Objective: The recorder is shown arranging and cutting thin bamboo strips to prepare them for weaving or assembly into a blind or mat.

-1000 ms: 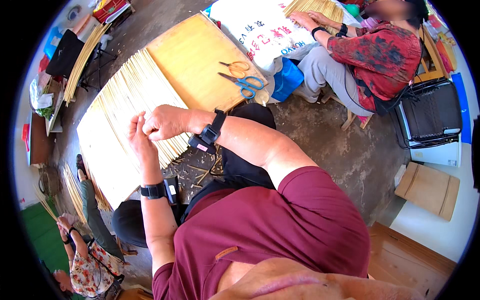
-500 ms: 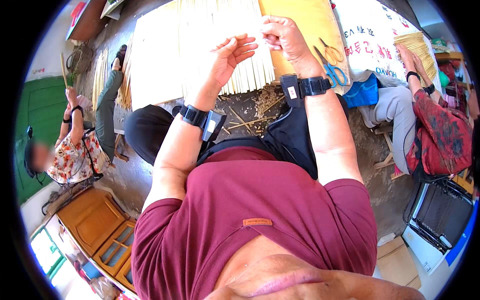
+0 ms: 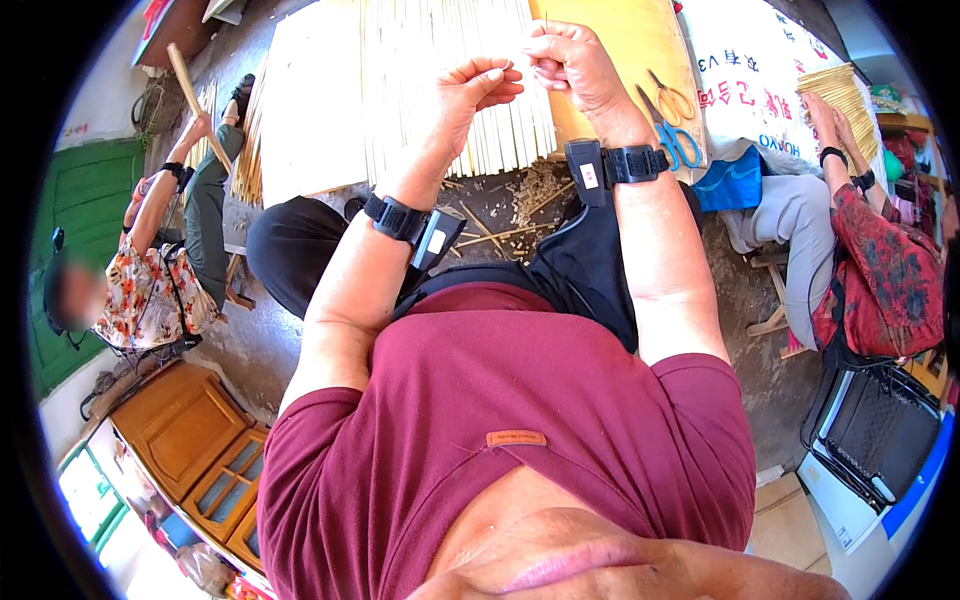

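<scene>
Best to steady the needle-like sliver (image 3: 546,17) pinched by the right hand (image 3: 582,68), with the left hand (image 3: 466,96) (fingers curled, any pinch unclear) near.

I count my two hands (image 3: 574,68), my two wrist straps (image 3: 636,164), two pairs of scissors (image 3: 673,130) and two other people (image 3: 885,265).

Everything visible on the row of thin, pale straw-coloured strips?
The row of thin, straight, pale straw-coloured strips looks like dried plant stalk or split wood. The strips lie roughly parallel, slim gaps showing toward their near ends. A tan wooden board shows along the right edge. The left hand overlaps them in view; contact is unclear.
</scene>
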Motion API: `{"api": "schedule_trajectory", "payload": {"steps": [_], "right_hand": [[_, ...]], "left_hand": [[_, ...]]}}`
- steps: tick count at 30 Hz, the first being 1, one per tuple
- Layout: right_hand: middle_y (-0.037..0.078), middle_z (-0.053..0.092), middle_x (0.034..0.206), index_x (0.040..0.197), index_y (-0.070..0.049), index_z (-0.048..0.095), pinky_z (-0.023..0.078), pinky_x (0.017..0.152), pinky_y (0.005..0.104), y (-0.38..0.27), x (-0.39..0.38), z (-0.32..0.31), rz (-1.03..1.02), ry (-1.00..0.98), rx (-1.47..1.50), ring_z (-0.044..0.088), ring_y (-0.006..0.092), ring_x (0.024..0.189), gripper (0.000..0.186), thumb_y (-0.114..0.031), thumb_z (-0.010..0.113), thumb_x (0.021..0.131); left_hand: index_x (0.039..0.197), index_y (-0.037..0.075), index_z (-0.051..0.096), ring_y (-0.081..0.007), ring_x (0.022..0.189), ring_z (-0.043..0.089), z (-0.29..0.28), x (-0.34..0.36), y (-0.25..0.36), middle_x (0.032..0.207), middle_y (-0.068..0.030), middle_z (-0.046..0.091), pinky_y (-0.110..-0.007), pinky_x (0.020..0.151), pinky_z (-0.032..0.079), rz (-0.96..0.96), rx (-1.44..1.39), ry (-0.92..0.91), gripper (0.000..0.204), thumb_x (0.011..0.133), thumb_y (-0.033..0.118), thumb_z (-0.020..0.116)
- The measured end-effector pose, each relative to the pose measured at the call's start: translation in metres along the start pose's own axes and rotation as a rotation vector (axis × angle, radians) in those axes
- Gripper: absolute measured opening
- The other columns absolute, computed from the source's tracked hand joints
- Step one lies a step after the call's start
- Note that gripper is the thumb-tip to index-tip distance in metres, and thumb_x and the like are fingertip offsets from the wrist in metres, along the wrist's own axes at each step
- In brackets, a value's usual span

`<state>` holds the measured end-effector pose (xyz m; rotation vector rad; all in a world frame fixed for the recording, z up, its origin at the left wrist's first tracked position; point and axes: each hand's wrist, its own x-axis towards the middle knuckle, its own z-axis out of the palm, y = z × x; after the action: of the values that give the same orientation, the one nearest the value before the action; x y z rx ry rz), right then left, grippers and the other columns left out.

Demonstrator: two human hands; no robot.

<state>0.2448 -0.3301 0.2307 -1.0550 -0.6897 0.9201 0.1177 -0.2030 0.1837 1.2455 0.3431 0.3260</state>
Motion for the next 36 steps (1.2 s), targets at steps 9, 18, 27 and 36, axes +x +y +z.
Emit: {"api": "schedule_trajectory", "payload": {"steps": [9,18,27,36], "right_hand": [[-0.008,0.040,0.055,0.071,-0.007,0.058,0.025,0.041,0.0179,0.005,0.003,-0.002,-0.047,0.112,-0.078,0.031,0.0006,0.044,0.016,-0.016,0.061,0.084],[0.013,0.063,0.069,0.083,-0.009,0.069,0.048,0.059,0.0366,0.033,-0.001,0.032,-0.460,0.081,-0.969,0.061,0.0308,0.064,0.015,-0.022,0.062,0.079],[0.008,0.057,0.060,0.080,-0.002,0.065,0.043,0.055,0.0280,0.021,-0.001,0.024,-0.333,0.084,-0.713,0.052,0.0116,0.055,0.021,-0.023,0.065,0.083],[-0.003,0.053,0.062,0.076,-0.001,0.062,0.038,0.053,0.0232,0.022,0.003,0.011,-0.236,0.144,-0.633,0.046,0.0037,0.059,0.018,-0.019,0.063,0.082]], "left_hand": [[0.088,0.006,0.062,-0.0167,0.088,0.062,-0.004,-0.005,0.005,0.092,-0.0068,0.066,-0.035,0.086,0.050,-0.017,0.080,-0.036,0.012,0.089,0.017,0.060],[0.090,0.009,0.064,-0.0142,0.091,0.057,-0.013,0.004,0.020,0.092,-0.0016,0.064,-0.035,0.083,0.044,0.124,-0.364,0.070,0.006,0.086,0.013,0.062],[0.092,0.004,0.064,-0.0091,0.079,0.054,-0.010,-0.016,0.009,0.081,0.0020,0.059,-0.023,0.072,0.043,0.530,0.695,0.155,0.006,0.089,0.005,0.059],[0.083,0.006,0.064,-0.0057,0.075,0.050,0.002,-0.017,0.012,0.077,0.0045,0.058,-0.023,0.066,0.041,0.200,0.472,0.155,0.005,0.083,0.007,0.069]]}}
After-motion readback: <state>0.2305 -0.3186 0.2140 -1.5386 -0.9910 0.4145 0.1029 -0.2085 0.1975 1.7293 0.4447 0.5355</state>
